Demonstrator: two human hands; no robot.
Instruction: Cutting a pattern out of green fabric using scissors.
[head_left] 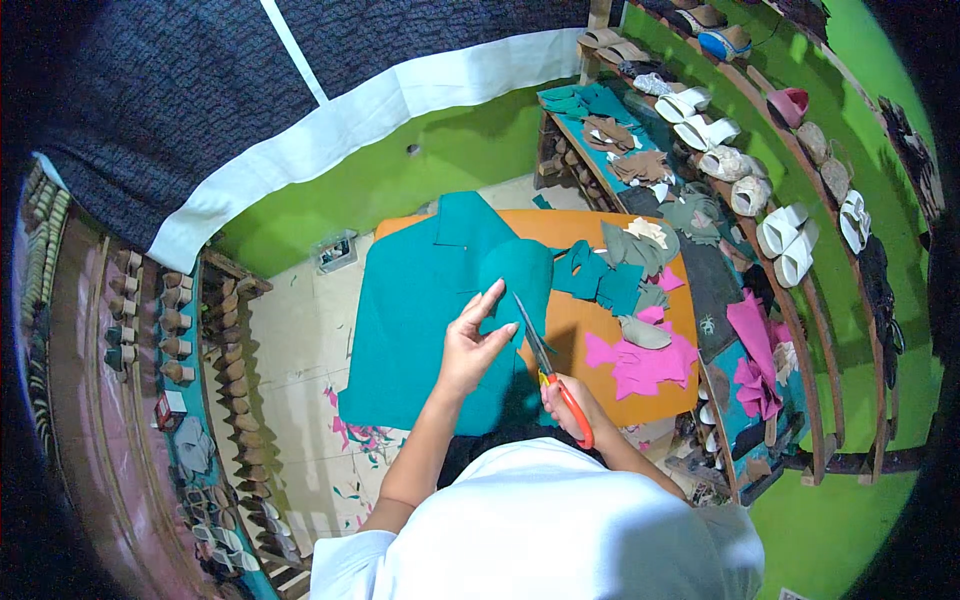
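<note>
My left hand pinches the edge of a large teal fabric sheet that drapes over the orange table and hangs off its left side. My right hand grips orange-handled scissors, blades pointing up into the teal fabric just right of my left fingers. A cut teal flap lies folded above the blades.
Teal, grey and pink fabric cut-outs lie on the table's right half. Shelves with sandals and soles curve along the right. Racks of wooden shoe forms stand left. Fabric scraps litter the tiled floor.
</note>
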